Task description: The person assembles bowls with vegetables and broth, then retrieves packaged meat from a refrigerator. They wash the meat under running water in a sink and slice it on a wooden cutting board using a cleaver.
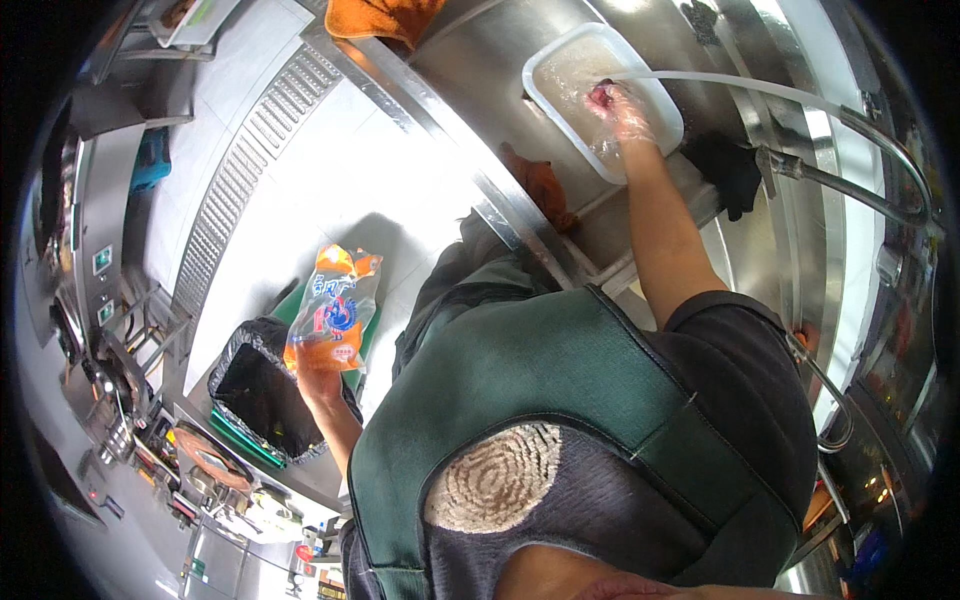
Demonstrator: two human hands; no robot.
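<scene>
My left hand [319, 381] grips the lower end of a clear plastic food bag [335, 304] with orange and blue print and writing. The bag looks limp and is held up beside a bin [225, 360] lined with black plastic. Over in the sink, my right hand [626, 112], apparently in a thin clear glove, closes around a small dark-red piece of food [601, 94], possibly meat. That hand is inside a white plastic basin [568, 140] of cloudy water. A water stream [735, 79] from the metal spout [892, 139] arcs into the basin near my fingers.
An orange cloth [386, 16] hangs over the sink edge, and a brownish-orange cloth [541, 187] lies inside the steel sink [487, 82]. A black cloth [724, 174] lies beside the basin. A floor drain grate [225, 202] runs along the left; cookware stands at lower left.
</scene>
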